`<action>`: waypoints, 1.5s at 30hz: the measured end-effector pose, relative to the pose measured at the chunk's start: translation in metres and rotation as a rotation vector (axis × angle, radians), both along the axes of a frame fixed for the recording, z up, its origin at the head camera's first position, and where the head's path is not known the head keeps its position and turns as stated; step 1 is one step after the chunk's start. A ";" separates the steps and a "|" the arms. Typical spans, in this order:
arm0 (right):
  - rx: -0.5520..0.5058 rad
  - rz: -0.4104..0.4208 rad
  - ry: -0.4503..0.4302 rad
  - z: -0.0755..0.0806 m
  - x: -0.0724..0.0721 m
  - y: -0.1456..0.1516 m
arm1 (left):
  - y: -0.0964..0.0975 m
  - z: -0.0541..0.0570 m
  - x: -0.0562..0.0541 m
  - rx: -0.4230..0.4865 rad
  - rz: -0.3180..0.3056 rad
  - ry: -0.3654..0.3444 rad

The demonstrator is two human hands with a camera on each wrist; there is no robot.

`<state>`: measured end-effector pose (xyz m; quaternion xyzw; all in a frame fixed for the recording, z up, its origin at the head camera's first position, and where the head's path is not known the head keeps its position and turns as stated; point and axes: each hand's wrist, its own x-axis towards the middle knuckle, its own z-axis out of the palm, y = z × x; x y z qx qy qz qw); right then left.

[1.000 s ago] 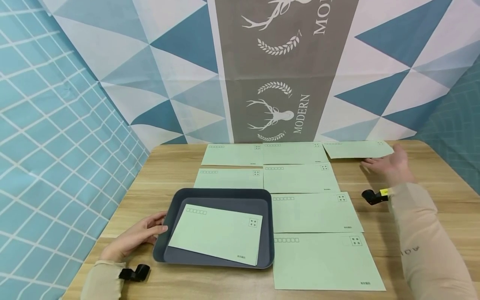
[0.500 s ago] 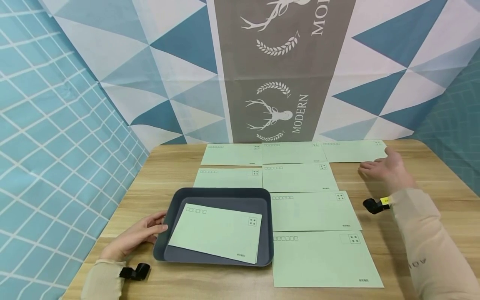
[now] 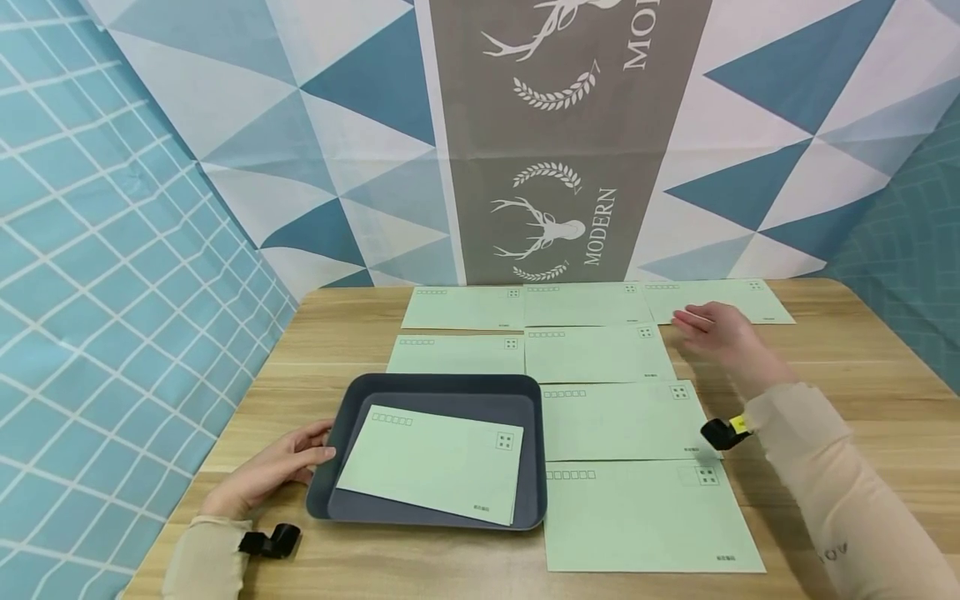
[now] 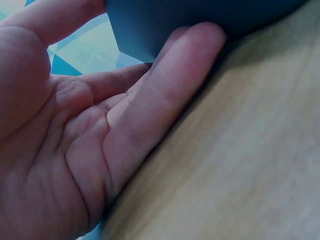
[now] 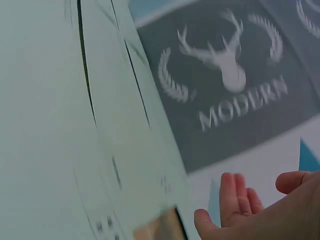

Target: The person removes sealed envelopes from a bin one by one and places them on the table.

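My left hand (image 3: 273, 467) holds the left side of a dark grey-blue tray (image 3: 442, 385), thumb at the rim. In the left wrist view its fingers (image 4: 187, 60) lie against the tray's outer wall (image 4: 145, 25), low over the wood. Inside the tray a pale green envelope (image 3: 431, 467) lies slanted, with another edge showing under it. My right hand (image 3: 723, 342) holds nothing; it hovers at the back right with loosely extended fingers, overlapping the front edge of the far right envelope (image 3: 712, 293). That envelope lies flat, its stamp box at the upper right.
Several more pale green envelopes lie flat in rows, including a near one (image 3: 652, 525) right of the tray and one partly hidden behind it (image 3: 457, 357). A patterned cloth (image 3: 540, 125) backs the wooden table (image 3: 862, 392). Both wrists wear black devices (image 3: 723, 433).
The far right envelope, raised at its front edge and touched by the right hand, has come down flat. The right hand has let it go and moved left. The left hand and tray stay put.
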<state>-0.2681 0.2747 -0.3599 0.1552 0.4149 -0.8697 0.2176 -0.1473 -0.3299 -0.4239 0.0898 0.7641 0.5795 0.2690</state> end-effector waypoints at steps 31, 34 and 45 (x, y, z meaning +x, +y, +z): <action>1.658 0.747 1.333 -0.026 0.101 -0.199 | 0.000 -0.001 0.000 -0.008 -0.010 -0.001; 1.774 0.808 1.365 -0.031 0.102 -0.203 | 0.000 -0.001 0.000 -0.010 -0.009 -0.004; 1.928 0.899 1.328 -0.033 0.103 -0.214 | 0.000 0.000 -0.001 -0.029 -0.005 -0.001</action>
